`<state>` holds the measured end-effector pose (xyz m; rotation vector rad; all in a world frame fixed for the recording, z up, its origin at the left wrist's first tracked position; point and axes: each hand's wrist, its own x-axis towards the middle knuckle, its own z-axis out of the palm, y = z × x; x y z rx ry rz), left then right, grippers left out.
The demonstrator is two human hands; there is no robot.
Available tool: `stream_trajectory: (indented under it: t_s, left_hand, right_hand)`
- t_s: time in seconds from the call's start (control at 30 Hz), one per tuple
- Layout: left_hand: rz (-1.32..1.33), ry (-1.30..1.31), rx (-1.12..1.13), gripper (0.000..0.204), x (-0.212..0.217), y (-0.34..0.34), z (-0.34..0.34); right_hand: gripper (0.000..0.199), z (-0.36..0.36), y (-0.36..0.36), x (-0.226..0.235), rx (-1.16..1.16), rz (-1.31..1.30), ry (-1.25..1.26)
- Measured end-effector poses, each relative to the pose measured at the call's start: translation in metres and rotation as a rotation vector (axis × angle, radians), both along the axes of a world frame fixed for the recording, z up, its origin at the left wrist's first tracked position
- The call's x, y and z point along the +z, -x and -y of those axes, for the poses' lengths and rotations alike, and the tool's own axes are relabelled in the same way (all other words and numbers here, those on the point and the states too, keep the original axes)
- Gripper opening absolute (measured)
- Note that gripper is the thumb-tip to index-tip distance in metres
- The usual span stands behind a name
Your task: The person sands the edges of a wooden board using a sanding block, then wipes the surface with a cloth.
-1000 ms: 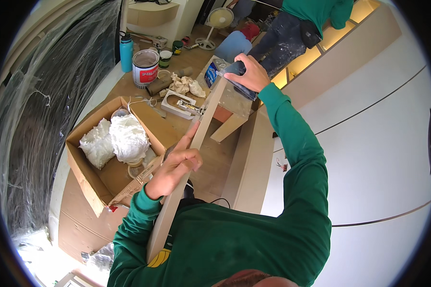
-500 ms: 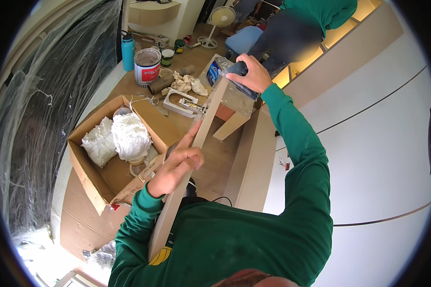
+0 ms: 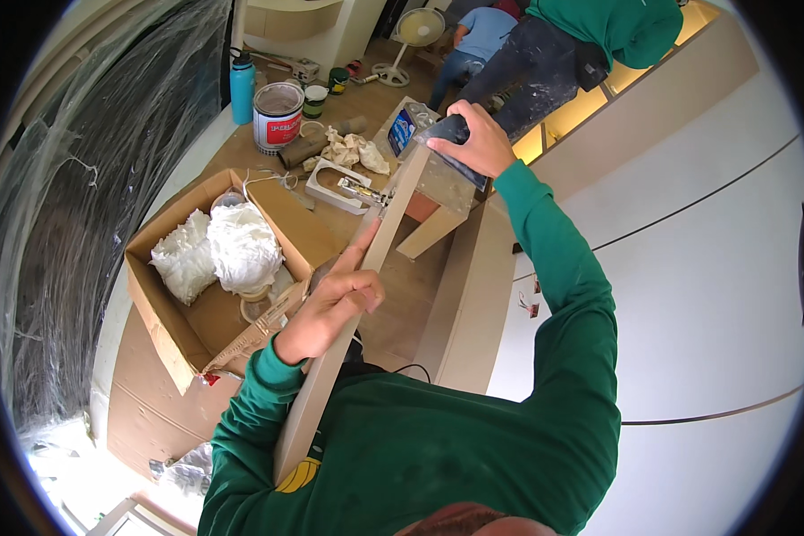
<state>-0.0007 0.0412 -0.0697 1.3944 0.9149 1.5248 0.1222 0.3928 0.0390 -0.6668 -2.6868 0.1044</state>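
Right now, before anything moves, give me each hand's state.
Left hand: holding the pale board, index finger extended along it.
Right hand: closed around the dark block.

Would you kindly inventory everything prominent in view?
board: 1, beige, centre
block: 1, dark, board's far end
metal fitting: 1, silver, beside board
cardboard box: 1, brown, left
bundles: 2, white, inside box
bottle: 1, blue, upper left
large can: 1, grey and red, beside bottle
fan: 1, cream, back
plastic sheet: 1, clear, left
people: at least 2, blue- and green-clad, back
left hand: 1, bare, on board
right hand: 1, bare, holding block
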Motion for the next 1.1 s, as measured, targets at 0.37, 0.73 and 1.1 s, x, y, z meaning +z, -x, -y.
stream_trajectory:
  t_s: [0.37,0.73,1.1]
  left_hand:
    - [0.018,0.027,-0.015,0.024,0.002,0.001,-0.001]
    - [-0.002,0.035,-0.007,0.024,0.007,0.001,0.000]
    - [0.008,0.040,-0.006,0.025,0.004,0.001,0.000]
  right_hand:
    - [0.064,0.034,-0.014,-0.008,0.143,-0.054,-0.046]
    - [0.060,0.047,-0.017,-0.007,0.187,-0.082,-0.053]
    - [0.061,0.071,-0.016,-0.001,0.304,-0.052,0.013]
